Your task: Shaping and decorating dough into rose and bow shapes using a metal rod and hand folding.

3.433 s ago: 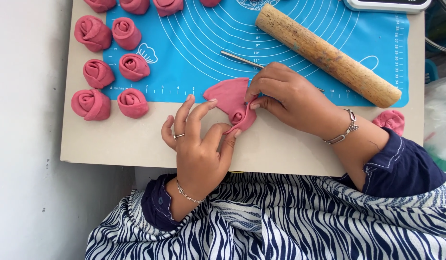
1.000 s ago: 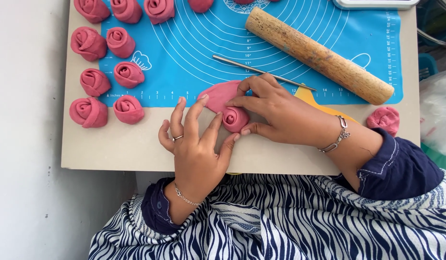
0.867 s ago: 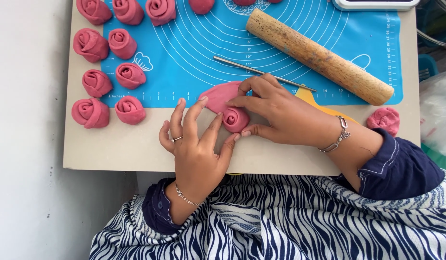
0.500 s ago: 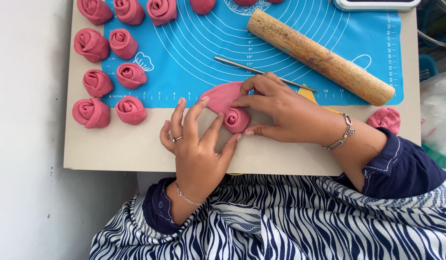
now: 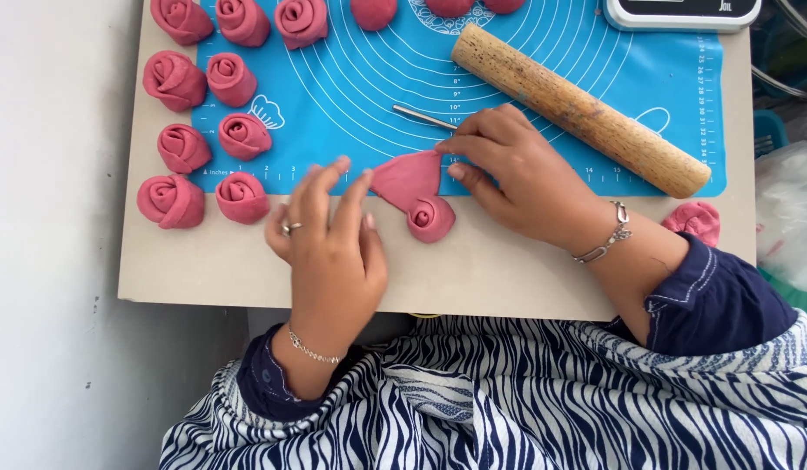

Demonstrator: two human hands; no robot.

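A strip of pink dough (image 5: 410, 178) lies at the near edge of the blue silicone mat (image 5: 473, 96), its lower end rolled into a small rose-like coil (image 5: 430, 218). My left hand (image 5: 327, 248) hovers just left of the coil, fingers spread, blurred, holding nothing. My right hand (image 5: 517, 178) rests to the right of the strip, fingertips at its upper right edge. A thin metal tool (image 5: 419, 117) lies on the mat under my right fingers.
Several finished pink dough roses (image 5: 203, 139) sit along the mat's left side. A wooden rolling pin (image 5: 578, 109) lies diagonally at the right. A pink dough lump (image 5: 692, 220) rests on the beige board (image 5: 247, 261). A scale (image 5: 682, 12) stands at the top.
My left hand has pulled away from the rolled coil to the left. The right hand has let go of the coil and now touches the strip's upper edge.
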